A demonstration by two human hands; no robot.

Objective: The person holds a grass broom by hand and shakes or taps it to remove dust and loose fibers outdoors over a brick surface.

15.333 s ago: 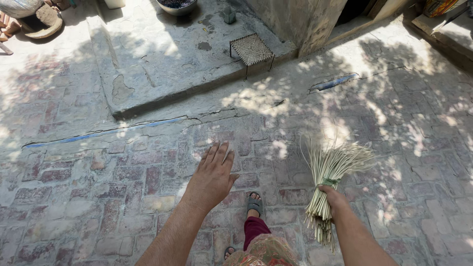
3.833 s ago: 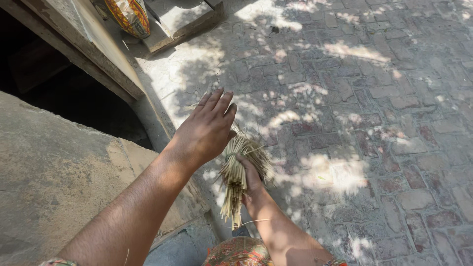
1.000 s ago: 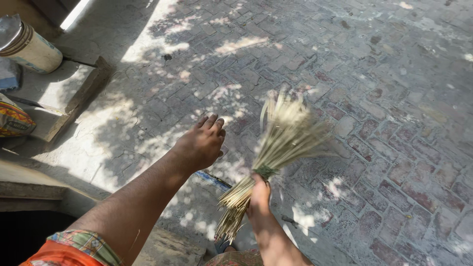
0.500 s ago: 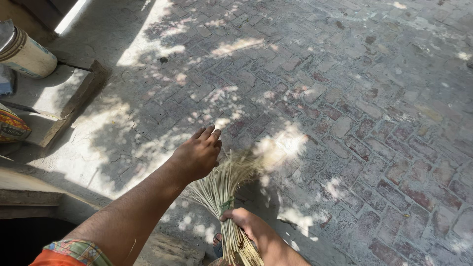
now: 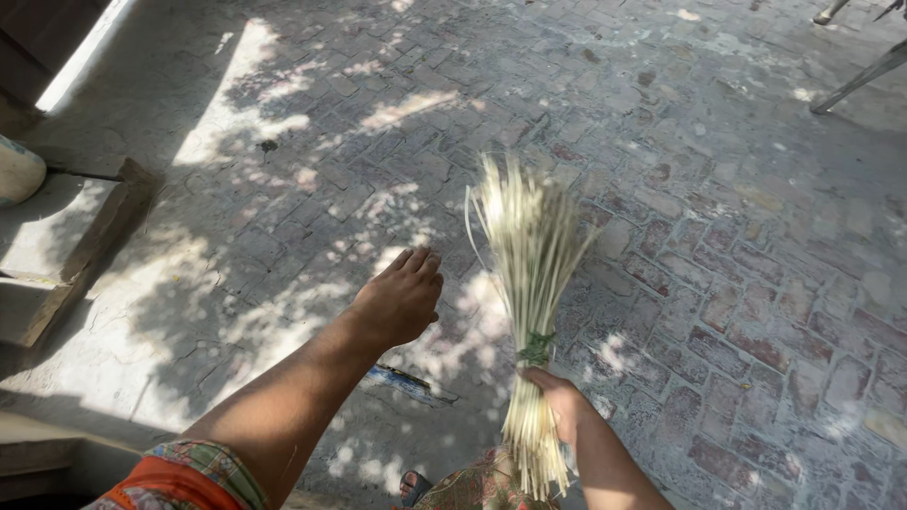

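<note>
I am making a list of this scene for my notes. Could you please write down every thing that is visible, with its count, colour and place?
bundle of pale straw sticks tied with a green band: one, pale yellow-green, centre, blurred, upright in the right hand
brick paved floor: one, grey-red, most of the view
raised concrete slab: one, grey, left edge
cream round container: one, partly cut off, far left
thin grey metal legs: two, top right corner
blue strip on the floor: one, below the left hand
sandalled foot: one, bottom edge
patterned orange sleeve: one, bottom left
left hand: empty, fingers stretched out
right hand: closed around the bundle
</note>
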